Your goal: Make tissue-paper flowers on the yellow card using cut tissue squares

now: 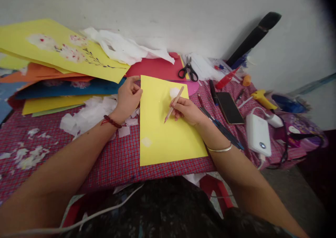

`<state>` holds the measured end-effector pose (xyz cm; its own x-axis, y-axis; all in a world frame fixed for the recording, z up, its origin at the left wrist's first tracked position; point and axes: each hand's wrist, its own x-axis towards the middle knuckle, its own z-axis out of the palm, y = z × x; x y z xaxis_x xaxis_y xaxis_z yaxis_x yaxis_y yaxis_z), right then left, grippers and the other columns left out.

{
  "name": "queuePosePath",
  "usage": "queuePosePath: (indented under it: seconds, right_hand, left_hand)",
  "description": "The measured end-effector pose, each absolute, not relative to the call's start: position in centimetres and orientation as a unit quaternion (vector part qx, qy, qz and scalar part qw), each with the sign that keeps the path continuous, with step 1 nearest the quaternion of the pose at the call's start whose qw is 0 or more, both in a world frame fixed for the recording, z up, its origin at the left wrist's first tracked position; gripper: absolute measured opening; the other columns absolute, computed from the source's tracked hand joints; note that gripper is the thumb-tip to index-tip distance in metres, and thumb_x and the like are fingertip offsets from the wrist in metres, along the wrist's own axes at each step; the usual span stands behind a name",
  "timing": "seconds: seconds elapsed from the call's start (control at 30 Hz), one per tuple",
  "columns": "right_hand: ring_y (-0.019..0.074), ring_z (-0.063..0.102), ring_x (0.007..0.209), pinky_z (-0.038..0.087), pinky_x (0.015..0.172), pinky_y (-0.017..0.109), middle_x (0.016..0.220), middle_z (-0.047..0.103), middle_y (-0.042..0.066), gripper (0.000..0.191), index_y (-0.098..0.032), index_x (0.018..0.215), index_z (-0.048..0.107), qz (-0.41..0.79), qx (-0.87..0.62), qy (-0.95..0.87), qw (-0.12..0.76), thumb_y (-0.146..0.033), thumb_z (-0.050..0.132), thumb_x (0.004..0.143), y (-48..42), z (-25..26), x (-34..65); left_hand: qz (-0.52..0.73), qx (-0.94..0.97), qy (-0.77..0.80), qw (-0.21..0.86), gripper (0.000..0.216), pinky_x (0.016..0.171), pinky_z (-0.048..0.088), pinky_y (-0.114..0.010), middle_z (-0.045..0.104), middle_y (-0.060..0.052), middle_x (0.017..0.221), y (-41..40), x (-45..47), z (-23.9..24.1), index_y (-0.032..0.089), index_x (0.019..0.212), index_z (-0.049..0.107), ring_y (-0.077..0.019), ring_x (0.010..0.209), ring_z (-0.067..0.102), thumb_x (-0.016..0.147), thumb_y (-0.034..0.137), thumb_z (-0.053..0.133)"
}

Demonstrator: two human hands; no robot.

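Shows plain bright yellow across the sheet of paper (154, 108), marked with a white puff (174, 92) towards the top and a paler blotch (146, 141) low down. Has pale pink on the pen (175, 104), darkening at the tip. Runs to red with a fine check of blue and white on the cloth (115, 168). Repeats yellow on the flower picture (61, 45), with pinkish-white blooms, red dots and dark stems. Includes deep blue card (102, 87), red card (154, 69), dark red beads (112, 121), a silvery bangle (220, 149) and black-handled scissors (188, 68).
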<state>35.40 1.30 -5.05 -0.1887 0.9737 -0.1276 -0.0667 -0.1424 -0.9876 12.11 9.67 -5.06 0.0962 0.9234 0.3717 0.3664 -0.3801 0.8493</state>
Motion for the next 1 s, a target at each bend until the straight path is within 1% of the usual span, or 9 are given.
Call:
queuePosePath:
  seconds: [0.2, 0.3, 0.47, 0.57, 0.63, 0.73, 0.83, 0.9, 1.0]
  right_hand:
    - [0.0078, 0.056, 0.042, 0.049, 0.041, 0.018, 0.055, 0.065, -0.004, 0.038, -0.018, 0.081, 0.060, 0.589, -0.470, -0.493, 0.435, -0.047, 0.082, 0.071, 1.3, -4.9, 35.3]
    - [0.0077, 0.056, 0.043, 0.049, 0.041, 0.018, 0.055, 0.065, -0.004, 0.038, -0.018, 0.080, 0.059, 0.587, -0.472, -0.494, 0.434, -0.048, 0.082, 0.071, 1.2, -4.9, 35.3]
    - [0.0064, 0.053, 0.041, 0.048, 0.041, 0.018, 0.057, 0.065, -0.004, 0.037, -0.018, 0.078, 0.057, 0.585, -0.466, -0.501, 0.435, -0.046, 0.081, 0.072, 1.2, -4.9, 35.3]
    - [0.0069, 0.054, 0.042, 0.048, 0.041, 0.018, 0.057, 0.065, -0.004, 0.036, -0.018, 0.080, 0.058, 0.582, -0.469, -0.506, 0.431, -0.045, 0.080, 0.073, 1.2, -4.9, 35.2]
    - [0.0074, 0.056, 0.043, 0.048, 0.042, 0.018, 0.057, 0.065, -0.004, 0.035, -0.018, 0.081, 0.058, 0.579, -0.471, -0.510, 0.428, -0.044, 0.080, 0.073, 1.2, -4.8, 35.2]
    - [0.0067, 0.054, 0.042, 0.047, 0.041, 0.018, 0.056, 0.064, -0.005, 0.034, -0.018, 0.081, 0.058, 0.580, -0.468, -0.512, 0.427, -0.043, 0.079, 0.075, 1.1, -4.8, 35.2]
    - [0.0060, 0.052, 0.040, 0.047, 0.041, 0.018, 0.055, 0.064, -0.006, 0.033, -0.019, 0.081, 0.057, 0.582, -0.469, -0.502, 0.435, -0.043, 0.079, 0.076, 1.1, -4.7, 35.2]
    - [0.0060, 0.050, 0.038, 0.046, 0.039, 0.017, 0.054, 0.063, -0.006, 0.032, -0.019, 0.080, 0.057, 0.581, -0.479, -0.483, 0.448, -0.041, 0.079, 0.077, 1.1, -4.7, 35.1]
    - [0.0054, 0.047, 0.035, 0.044, 0.037, 0.016, 0.050, 0.060, -0.007, 0.027, -0.019, 0.079, 0.057, 0.580, -0.498, -0.442, 0.470, -0.036, 0.077, 0.080, 1.2, -4.4, 35.2]
  left_hand:
    - [0.443, 0.759, 0.436, 0.196, 0.050, 0.075, 0.048, -0.033, 0.067, 0.002, 0.081, 8.6, 12.0, -4.4, 0.026, 0.127, 0.059, -0.0187, 0.077, 0.064, 0.080, 0.009, 0.059]
    - [0.449, 0.773, 0.411, 0.177, 0.050, 0.076, 0.049, -0.035, 0.066, 0.001, 0.083, 7.7, 12.2, -3.9, 0.026, 0.128, 0.059, -0.0189, 0.077, 0.063, 0.081, 0.009, 0.059]
    - [0.526, 0.596, 0.472, 0.383, 0.043, 0.060, 0.043, -0.030, 0.055, 0.007, 0.065, 7.9, 13.2, -3.3, 0.023, 0.120, 0.053, -0.0123, 0.058, 0.053, 0.081, 0.016, 0.067]
    - [0.473, 0.516, 0.489, 0.521, 0.014, 0.049, 0.031, -0.026, 0.048, 0.006, 0.058, 8.1, 13.7, -2.9, 0.021, 0.095, 0.056, -0.0088, 0.047, 0.040, 0.086, 0.025, 0.065]
    - [0.423, 0.529, 0.481, 0.556, 0.018, 0.047, 0.026, -0.026, 0.046, 0.004, 0.057, 8.0, 13.9, -2.5, 0.020, 0.079, 0.054, -0.0076, 0.045, 0.036, 0.090, 0.031, 0.062]
    - [0.388, 0.576, 0.474, 0.541, 0.022, 0.049, 0.029, -0.026, 0.050, 0.002, 0.061, 7.7, 14.0, -1.8, 0.019, 0.073, 0.053, -0.0077, 0.046, 0.039, 0.093, 0.029, 0.056]
    - [0.388, 0.614, 0.493, 0.479, 0.005, 0.057, 0.040, -0.027, 0.054, 0.002, 0.067, 7.9, 13.5, -0.8, 0.018, 0.087, 0.058, -0.0095, 0.056, 0.049, 0.090, 0.021, 0.056]
    - [0.388, 0.631, 0.519, 0.427, 0.009, 0.062, 0.043, -0.028, 0.056, 0.002, 0.069, 8.1, 12.6, 0.0, 0.018, 0.097, 0.058, -0.0109, 0.063, 0.053, 0.087, 0.019, 0.058]
    - [0.337, 0.689, 0.531, 0.361, 0.012, 0.066, 0.045, -0.030, 0.062, 0.000, 0.076, 7.5, 10.9, 1.2, 0.017, 0.095, 0.061, -0.0129, 0.069, 0.056, 0.084, 0.021, 0.056]
